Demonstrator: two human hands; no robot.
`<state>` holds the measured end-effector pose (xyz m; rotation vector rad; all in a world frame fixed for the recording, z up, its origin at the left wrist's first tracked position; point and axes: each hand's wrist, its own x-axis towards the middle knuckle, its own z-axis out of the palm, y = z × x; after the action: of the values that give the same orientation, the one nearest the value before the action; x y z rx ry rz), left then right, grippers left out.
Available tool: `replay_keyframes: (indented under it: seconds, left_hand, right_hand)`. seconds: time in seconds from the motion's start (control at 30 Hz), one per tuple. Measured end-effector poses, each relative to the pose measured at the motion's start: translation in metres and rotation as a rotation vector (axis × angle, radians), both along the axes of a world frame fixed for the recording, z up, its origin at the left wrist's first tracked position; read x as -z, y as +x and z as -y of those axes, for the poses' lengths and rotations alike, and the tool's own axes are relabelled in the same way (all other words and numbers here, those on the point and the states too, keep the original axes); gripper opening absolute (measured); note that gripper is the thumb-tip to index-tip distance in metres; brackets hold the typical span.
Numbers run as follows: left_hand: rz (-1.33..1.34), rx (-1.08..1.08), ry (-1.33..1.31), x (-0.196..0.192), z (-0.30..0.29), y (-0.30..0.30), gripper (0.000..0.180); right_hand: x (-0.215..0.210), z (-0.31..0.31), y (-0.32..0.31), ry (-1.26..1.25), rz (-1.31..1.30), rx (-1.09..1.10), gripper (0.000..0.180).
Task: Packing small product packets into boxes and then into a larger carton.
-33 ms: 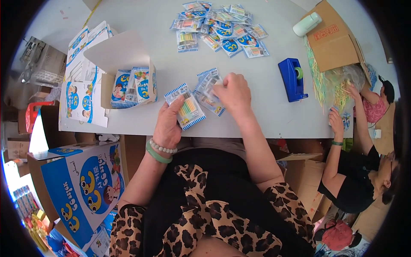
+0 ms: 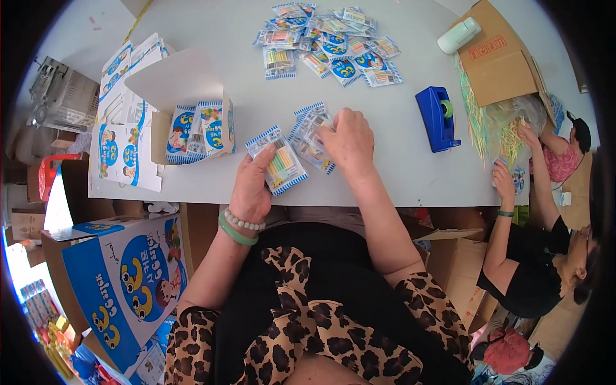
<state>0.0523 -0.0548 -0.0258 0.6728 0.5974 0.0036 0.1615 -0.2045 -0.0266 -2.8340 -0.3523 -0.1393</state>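
Observation:
My left hand [image 2: 251, 187] is closed on a clear-fronted packet of colored sticks [image 2: 286, 168] with blue striped ends, its thumb across the front. Just to the right, my right hand [image 2: 351, 142] has its fingertips pinched at the edge of a small overlapping bunch of similar packets [image 2: 309, 142] that lies against the table. An open white carton [image 2: 156, 135] stands left of my hands with its lid up. Several upright packets [image 2: 213, 128] fill part of it. Farther back, a loose pile of the same packets [image 2: 333, 46] is spread over the table.
Flat printed cartons [image 2: 109, 154] are stacked at the left edge of the grey table [image 2: 385, 179]. On the right stand a blue tape dispenser [image 2: 436, 120], a white bottle [image 2: 459, 36] and a cardboard box [image 2: 504, 70] spilling yellow-green strands. A co-worker's hands [image 2: 504, 179] work beside that box.

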Motion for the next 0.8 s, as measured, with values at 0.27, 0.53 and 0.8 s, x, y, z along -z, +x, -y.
replay_keyframes:
  seconds: [0.27, 0.53, 0.8]
  left_hand:
    - [-0.006, -0.017, 0.043, 0.001, 0.004, -0.002, 0.024]
    - [-0.011, -0.019, 0.051, -0.007, 0.006, -0.003, 0.024]
    - [0.082, -0.001, -0.049, -0.01, 0.012, -0.01, 0.03]
  right_hand:
    - [0.002, 0.009, 0.023, 0.528, -0.367, 0.043, 0.03]
    - [-0.046, 0.029, -0.009, 1.524, -1.032, -0.091, 0.02]
    - [-0.015, 0.0, -0.031, 1.35, -0.885, -0.131, 0.017]
